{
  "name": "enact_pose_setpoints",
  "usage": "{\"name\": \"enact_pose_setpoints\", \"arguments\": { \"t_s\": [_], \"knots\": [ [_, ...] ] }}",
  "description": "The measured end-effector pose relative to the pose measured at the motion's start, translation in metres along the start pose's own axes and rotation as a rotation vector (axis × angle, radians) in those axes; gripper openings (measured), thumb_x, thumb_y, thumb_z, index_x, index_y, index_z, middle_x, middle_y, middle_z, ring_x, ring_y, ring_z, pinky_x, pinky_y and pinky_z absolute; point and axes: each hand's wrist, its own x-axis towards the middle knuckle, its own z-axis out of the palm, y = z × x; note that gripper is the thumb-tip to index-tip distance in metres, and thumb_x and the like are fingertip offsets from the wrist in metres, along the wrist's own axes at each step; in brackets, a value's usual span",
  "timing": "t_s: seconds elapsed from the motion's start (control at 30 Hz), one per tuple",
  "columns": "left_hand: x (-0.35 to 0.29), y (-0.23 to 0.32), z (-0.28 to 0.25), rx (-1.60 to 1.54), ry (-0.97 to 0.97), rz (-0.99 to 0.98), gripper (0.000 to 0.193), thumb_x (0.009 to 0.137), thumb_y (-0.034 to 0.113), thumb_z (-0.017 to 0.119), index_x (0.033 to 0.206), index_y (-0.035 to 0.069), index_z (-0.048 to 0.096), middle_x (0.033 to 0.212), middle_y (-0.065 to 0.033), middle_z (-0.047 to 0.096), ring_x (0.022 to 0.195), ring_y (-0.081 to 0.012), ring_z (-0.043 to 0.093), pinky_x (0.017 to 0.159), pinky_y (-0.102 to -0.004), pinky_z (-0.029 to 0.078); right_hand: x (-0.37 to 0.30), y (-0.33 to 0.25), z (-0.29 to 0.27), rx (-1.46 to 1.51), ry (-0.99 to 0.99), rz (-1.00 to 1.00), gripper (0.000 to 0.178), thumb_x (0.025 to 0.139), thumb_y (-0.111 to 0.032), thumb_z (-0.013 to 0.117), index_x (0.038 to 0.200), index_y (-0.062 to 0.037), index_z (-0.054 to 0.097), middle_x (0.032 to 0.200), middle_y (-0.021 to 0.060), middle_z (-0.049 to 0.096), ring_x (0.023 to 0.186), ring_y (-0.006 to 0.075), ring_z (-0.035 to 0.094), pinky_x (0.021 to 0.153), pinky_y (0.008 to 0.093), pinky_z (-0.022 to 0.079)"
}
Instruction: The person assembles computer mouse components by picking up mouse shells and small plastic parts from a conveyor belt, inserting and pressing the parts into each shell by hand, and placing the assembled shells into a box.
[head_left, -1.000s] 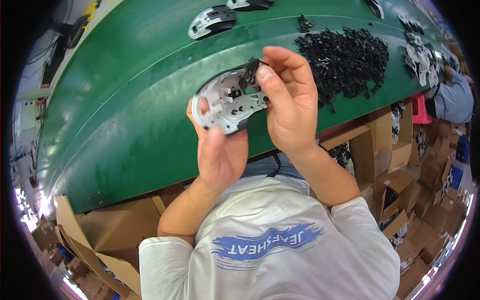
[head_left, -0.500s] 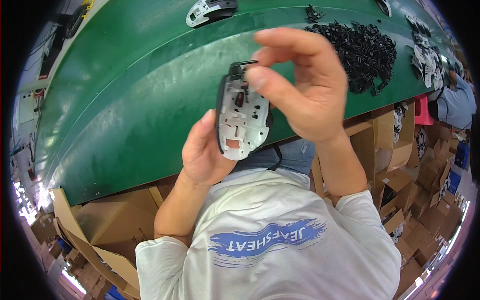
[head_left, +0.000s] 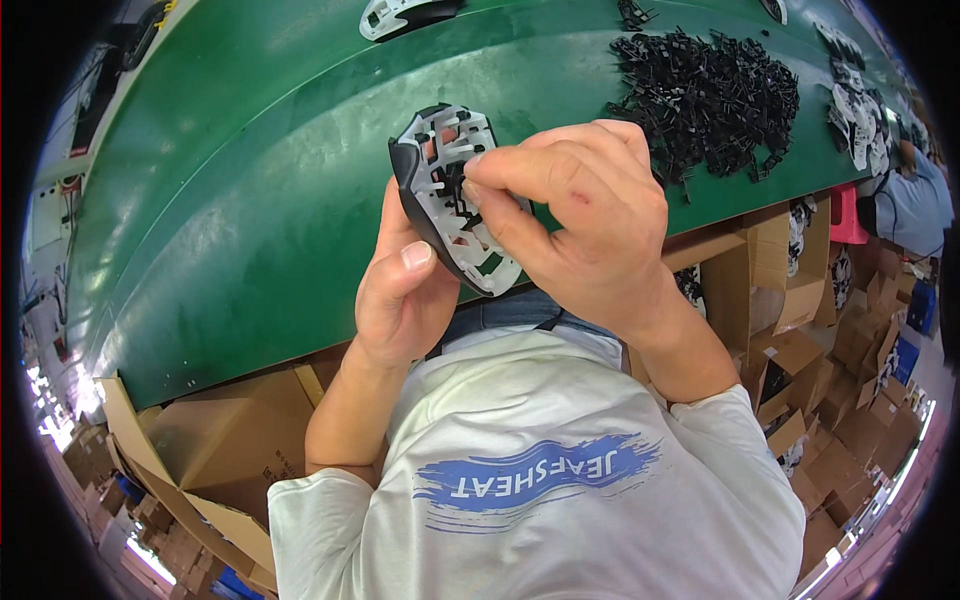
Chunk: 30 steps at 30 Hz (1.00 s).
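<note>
My left hand (head_left: 400, 300) is closed around a computer mouse shell (head_left: 428, 205), holding it above the near edge of the green table. The shell has dark sides and a white inner frame with cut-outs, and its hollow inside faces up. Dark pieces (head_left: 454, 178) sit in the middle of that frame. My right hand (head_left: 590, 215) reaches in from the right, thumb and forefinger pinched together against these dark pieces. Whatever lies between those fingertips is too hidden to make out.
On the green table (head_left: 250, 190) lie a heap of small black plastic parts (head_left: 700, 105), another white-and-black mouse shell (head_left: 400, 18) and several white shells (head_left: 855, 120). Cardboard boxes (head_left: 230, 430) stand below the table. A person in light blue (head_left: 915, 200) sits near a pink stool (head_left: 848, 215).
My left hand has turned and tilted the shell, so its inside shows at another angle. The right hand has come down from the shell's far end to its middle, fingers now pinched.
</note>
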Motion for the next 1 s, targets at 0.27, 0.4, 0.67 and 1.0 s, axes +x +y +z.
{"name": "enact_pose_setpoints", "arguments": {
  "t_s": [0.27,0.4,0.67,1.0],
  "knots": [
    [-0.004,-0.005,-0.006,-0.043,-0.021,-0.078,0.083,0.096,0.04,0.058,0.166,0.009,0.027,0.161,-0.0141,0.044,0.146,-0.0278,0.049,0.12,-0.0462,0.041,-0.004,0.003,-0.005,0.114,-0.086,0.001,0.029,0.073,-0.004,0.091,0.095,-0.0144,0.076,0.091,-0.0044,0.078,0.085,0.0183,0.072,0.082,0.0339,0.046],
    [-0.004,-0.009,0.001,-0.112,-0.009,-0.045,0.083,0.096,0.04,0.058,0.166,0.009,0.027,0.162,-0.0136,0.043,0.148,-0.0273,0.047,0.121,-0.0462,0.04,-0.004,0.003,-0.015,-0.033,-0.137,-0.032,0.028,0.074,-0.006,0.09,0.097,-0.0134,0.076,0.094,-0.0047,0.079,0.095,0.0202,0.072,0.091,0.039,0.045],
    [-0.002,-0.009,0.001,-0.006,-0.028,-0.097,0.086,0.096,0.042,0.055,0.168,0.006,0.025,0.166,-0.0144,0.04,0.151,-0.0281,0.045,0.123,-0.0463,0.038,-0.006,0.007,-0.027,0.001,-0.228,0.041,0.026,0.08,-0.015,0.088,0.105,-0.0151,0.081,0.103,-0.0009,0.077,0.1,0.0215,0.07,0.108,0.0475,0.041],
    [-0.002,-0.01,0.0,-0.255,-0.088,-0.14,0.082,0.098,0.039,0.048,0.168,0.004,0.024,0.167,-0.0166,0.039,0.153,-0.0302,0.043,0.125,-0.0483,0.036,-0.005,0.021,-0.039,0.258,-0.281,0.077,0.028,0.092,-0.018,0.079,0.118,-0.0071,0.08,0.137,0.0193,0.065,0.123,0.0321,0.063,0.109,0.0485,0.048]
  ]
}}
